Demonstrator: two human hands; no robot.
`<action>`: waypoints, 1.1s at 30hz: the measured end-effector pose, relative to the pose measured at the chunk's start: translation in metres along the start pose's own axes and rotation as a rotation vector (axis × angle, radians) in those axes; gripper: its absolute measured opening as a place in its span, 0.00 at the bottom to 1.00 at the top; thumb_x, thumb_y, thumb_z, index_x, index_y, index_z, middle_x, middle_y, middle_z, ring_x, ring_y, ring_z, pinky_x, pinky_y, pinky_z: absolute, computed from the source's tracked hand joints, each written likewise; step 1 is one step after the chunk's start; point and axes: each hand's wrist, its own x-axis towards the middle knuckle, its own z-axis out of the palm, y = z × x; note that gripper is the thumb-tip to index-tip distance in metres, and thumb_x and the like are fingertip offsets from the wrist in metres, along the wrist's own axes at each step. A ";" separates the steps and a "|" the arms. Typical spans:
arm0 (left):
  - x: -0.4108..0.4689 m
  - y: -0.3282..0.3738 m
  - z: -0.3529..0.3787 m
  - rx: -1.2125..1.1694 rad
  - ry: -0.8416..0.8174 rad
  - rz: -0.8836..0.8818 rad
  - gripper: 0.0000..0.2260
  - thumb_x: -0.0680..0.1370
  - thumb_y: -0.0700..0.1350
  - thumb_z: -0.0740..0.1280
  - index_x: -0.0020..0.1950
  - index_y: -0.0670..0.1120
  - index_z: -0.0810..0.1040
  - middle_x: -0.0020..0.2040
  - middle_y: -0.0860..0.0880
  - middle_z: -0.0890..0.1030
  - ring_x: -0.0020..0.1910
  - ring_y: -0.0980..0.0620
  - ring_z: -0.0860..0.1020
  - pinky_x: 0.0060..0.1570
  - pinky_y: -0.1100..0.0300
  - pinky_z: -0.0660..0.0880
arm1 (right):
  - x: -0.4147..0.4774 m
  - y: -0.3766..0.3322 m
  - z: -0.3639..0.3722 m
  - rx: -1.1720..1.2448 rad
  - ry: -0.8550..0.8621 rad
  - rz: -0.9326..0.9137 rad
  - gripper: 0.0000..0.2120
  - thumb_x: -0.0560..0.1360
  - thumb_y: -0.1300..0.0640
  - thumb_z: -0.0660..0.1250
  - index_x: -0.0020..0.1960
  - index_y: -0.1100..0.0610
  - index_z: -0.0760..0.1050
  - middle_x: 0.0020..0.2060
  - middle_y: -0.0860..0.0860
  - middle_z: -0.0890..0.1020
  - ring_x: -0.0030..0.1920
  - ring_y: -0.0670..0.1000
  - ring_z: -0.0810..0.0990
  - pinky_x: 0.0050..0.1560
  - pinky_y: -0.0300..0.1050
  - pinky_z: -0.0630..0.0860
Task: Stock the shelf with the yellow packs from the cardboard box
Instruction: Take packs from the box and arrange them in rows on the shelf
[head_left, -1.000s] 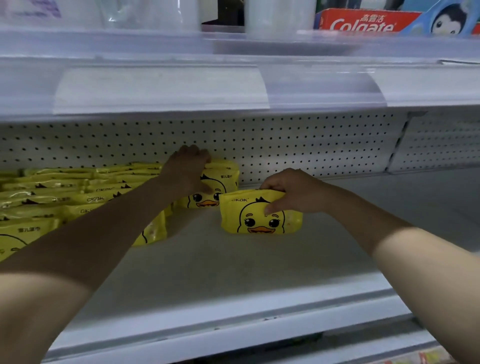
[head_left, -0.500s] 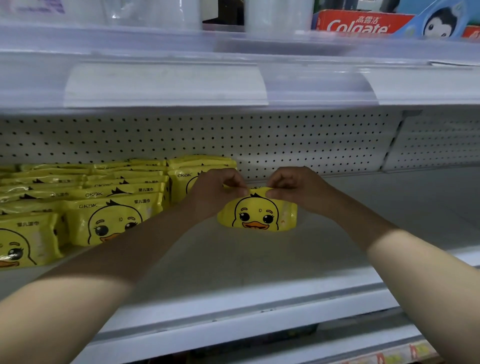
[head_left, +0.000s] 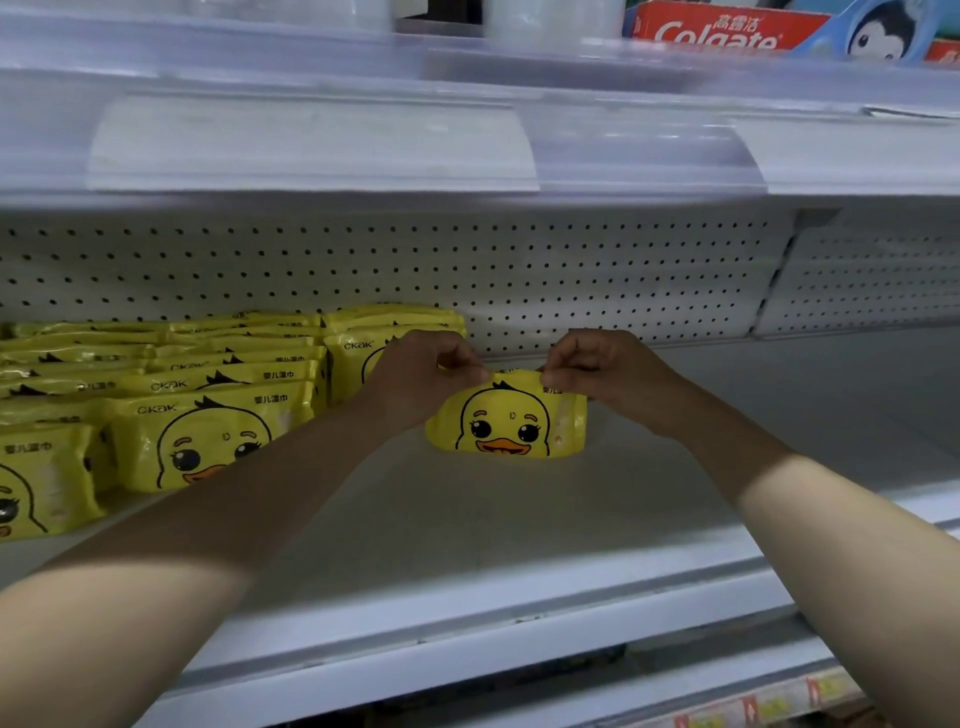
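Both hands, left hand (head_left: 423, 376) and right hand (head_left: 605, 371), pinch the top edge of one upright yellow pack (head_left: 506, 421) on the shelf (head_left: 467, 525), fingers (head_left: 563, 376) curled narrow.

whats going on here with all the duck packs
A person is stocking a store shelf. The left hand and right hand each pinch the top edge of one yellow duck pack, which stands upright on the shelf, face out. It sits just right of the rows of matching packs already lined up. The cardboard box is out of view.
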 end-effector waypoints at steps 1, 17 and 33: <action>0.001 0.000 0.000 -0.015 0.000 -0.014 0.08 0.73 0.50 0.75 0.43 0.46 0.83 0.43 0.54 0.83 0.47 0.60 0.79 0.50 0.63 0.72 | 0.000 0.001 -0.001 -0.006 0.003 0.007 0.04 0.73 0.63 0.74 0.47 0.60 0.81 0.44 0.54 0.87 0.44 0.44 0.84 0.44 0.32 0.76; 0.009 0.007 -0.032 0.121 -0.133 -0.132 0.10 0.71 0.51 0.76 0.43 0.45 0.85 0.38 0.58 0.81 0.36 0.68 0.77 0.32 0.76 0.69 | 0.017 -0.003 0.014 -0.272 0.220 -0.099 0.08 0.70 0.56 0.78 0.38 0.60 0.83 0.33 0.52 0.84 0.34 0.45 0.79 0.38 0.37 0.75; 0.019 -0.060 -0.072 0.348 0.178 -0.310 0.18 0.65 0.60 0.77 0.41 0.55 0.70 0.43 0.48 0.81 0.47 0.46 0.78 0.44 0.54 0.74 | 0.088 -0.006 0.102 -0.611 0.043 -0.139 0.38 0.62 0.49 0.83 0.67 0.53 0.70 0.59 0.52 0.75 0.62 0.51 0.73 0.59 0.46 0.73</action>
